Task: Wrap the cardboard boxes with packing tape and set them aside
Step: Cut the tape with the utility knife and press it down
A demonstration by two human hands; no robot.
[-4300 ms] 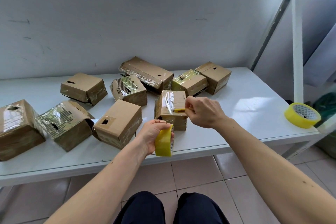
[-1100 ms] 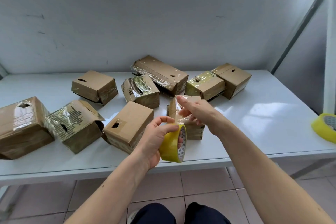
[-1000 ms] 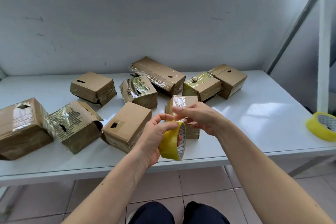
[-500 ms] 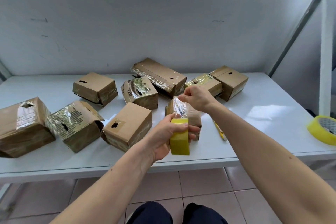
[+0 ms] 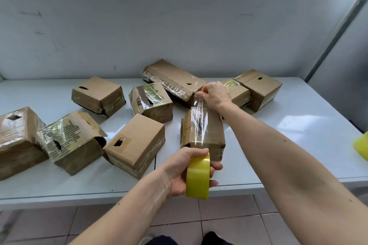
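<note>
Above the box (image 5: 203, 131) on the bench (image 5: 298, 125), the right hand (image 5: 214, 95) pinches the strip (image 5: 199, 123); the left hand (image 5: 185, 171) grips the roll (image 5: 198, 178). Step: pulling tape. Next: press strip down onto box.

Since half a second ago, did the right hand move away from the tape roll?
Yes. The right hand pulled the tape end away from the tape roll, toward the long box at the back.
</note>
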